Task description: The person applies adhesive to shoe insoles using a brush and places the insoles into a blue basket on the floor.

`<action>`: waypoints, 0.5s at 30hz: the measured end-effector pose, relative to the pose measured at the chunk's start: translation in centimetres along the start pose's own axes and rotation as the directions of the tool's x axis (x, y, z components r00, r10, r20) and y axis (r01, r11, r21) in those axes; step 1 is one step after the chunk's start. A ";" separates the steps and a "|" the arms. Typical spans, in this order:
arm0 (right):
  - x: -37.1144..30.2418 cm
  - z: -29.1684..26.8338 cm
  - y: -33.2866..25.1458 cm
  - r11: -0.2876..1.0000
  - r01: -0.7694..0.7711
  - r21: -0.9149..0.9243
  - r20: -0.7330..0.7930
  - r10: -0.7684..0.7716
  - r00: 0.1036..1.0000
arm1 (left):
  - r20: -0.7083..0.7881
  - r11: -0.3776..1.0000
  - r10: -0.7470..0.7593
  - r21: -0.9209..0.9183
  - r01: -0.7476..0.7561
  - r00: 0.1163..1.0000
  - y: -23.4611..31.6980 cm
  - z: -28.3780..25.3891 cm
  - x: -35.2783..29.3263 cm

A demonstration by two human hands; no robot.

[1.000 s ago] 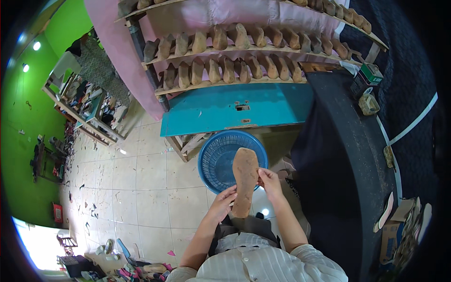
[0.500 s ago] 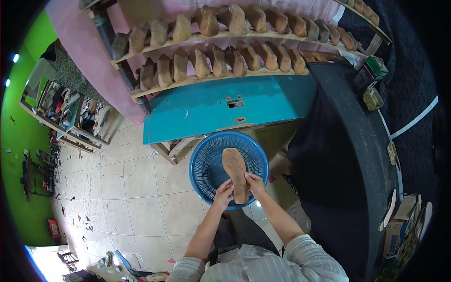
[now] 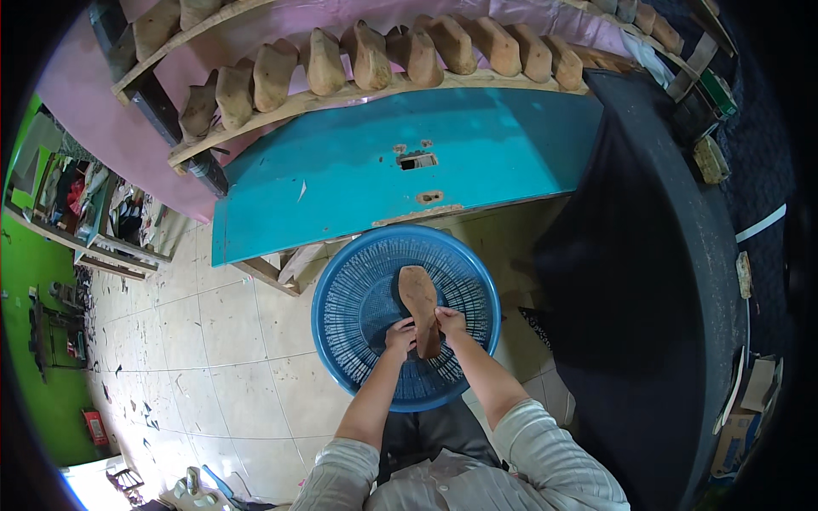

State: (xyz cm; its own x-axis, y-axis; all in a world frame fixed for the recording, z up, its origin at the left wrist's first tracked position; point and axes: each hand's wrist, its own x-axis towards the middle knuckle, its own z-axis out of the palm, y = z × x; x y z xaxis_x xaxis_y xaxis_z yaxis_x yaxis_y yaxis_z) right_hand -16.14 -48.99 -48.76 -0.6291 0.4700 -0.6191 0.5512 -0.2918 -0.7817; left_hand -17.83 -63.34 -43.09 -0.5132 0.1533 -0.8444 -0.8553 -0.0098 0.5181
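A brown wooden shoe last (image 3: 418,298) is held between my two hands, its sole side facing up and its broad toe pointing away from me. My left hand (image 3: 400,335) grips its left edge near the heel. On the opposite edge, my right hand (image 3: 451,322) pinches it with thumb and fingers. The last is over a round blue plastic basket (image 3: 341,366) with slotted walls. I cannot tell whether the last touches the basket's bottom.
A turquoise table (image 3: 341,183) with cut-out holes stands just beyond the basket. Above it, a wooden shelf (image 3: 298,104) carries several more shoe lasts. Dark cloth (image 3: 622,298) hangs at the right. Scraps lie on the tiled floor (image 3: 230,341) to the left.
My hands and the last have gone lower, over the basket, which appears larger in view. The view has also shifted, so the upper shelf is partly cut off.
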 end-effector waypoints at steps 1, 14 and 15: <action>0.2 0.1 0.3 1.000 -0.001 -0.010 -0.016 0.001 1.000 | -0.036 1.000 0.009 0.016 -0.008 0.999 -0.3 0.0 0.7; 0.2 0.8 1.0 0.969 -0.077 -0.235 -0.220 0.024 0.975 | -0.122 0.970 0.105 0.233 -0.074 0.987 -1.4 0.2 2.1; -0.2 1.2 0.6 0.969 -0.077 -0.235 -0.215 0.025 0.976 | -0.137 0.975 0.104 0.208 -0.074 0.985 -1.4 0.0 2.0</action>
State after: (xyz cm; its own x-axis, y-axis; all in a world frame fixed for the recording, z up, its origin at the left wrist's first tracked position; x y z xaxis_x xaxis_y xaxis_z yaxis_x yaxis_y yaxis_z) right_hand -16.30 -50.23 -49.20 -0.4826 0.6307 -0.6078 0.7111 -0.1229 -0.6922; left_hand -17.68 -63.07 -45.46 -0.6043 0.0143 -0.7966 -0.7814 0.1849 0.5960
